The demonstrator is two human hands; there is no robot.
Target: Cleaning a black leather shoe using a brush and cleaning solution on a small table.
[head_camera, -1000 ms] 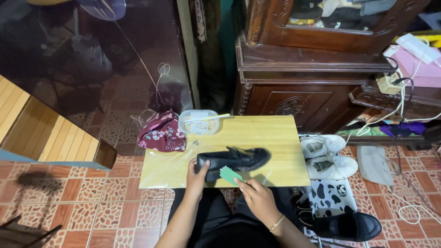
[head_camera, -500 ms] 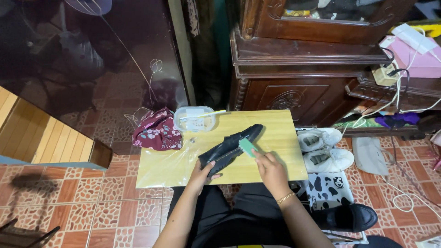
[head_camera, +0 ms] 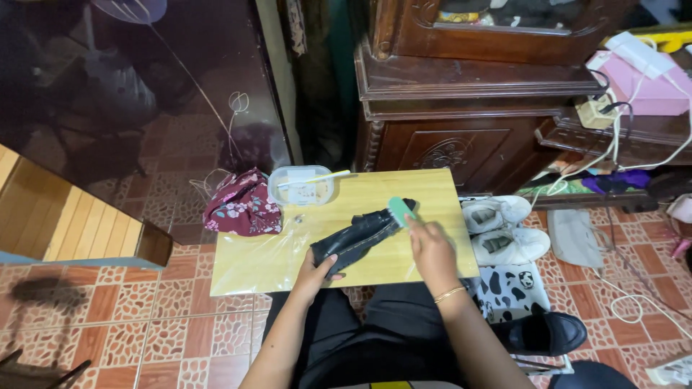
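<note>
At the far left, toward nine o'clock, a slatted wooden bench (head_camera: 65, 223) juts in over the patterned red floor tiles (head_camera: 144, 324). Next comes a crumpled maroon floral cloth (head_camera: 243, 205) resting on the ten o'clock corner of the low yellow wooden table (head_camera: 432, 187). Just beside it, toward twelve o'clock on the table, sits a shallow clear plastic container (head_camera: 301, 186) with a pale toothbrush (head_camera: 317, 179) laid across its rim.

The left hand (head_camera: 316, 270) comes up from six o'clock and grips the near end of a black shoe (head_camera: 357, 236), fingers curled around its edge at the table's front. The shoe lies tilted across the middle of the table, its near end toward seven o'clock and its far end pointing to one o'clock.

The right hand (head_camera: 427, 241), with a thin gold bracelet (head_camera: 450, 294) at the wrist, is closed around a green brush (head_camera: 398, 210), which is pressed against the far end of the shoe.

Right of the table, at three o'clock, a pair of white sneakers (head_camera: 504, 227) rests on the floor, one just beside the other. Nearer, toward four o'clock, a black-and-white spotted mat (head_camera: 512, 288) lies under another black shoe (head_camera: 544, 333). Behind the table at twelve o'clock stands a dark carved wooden cabinet (head_camera: 461, 108).
</note>
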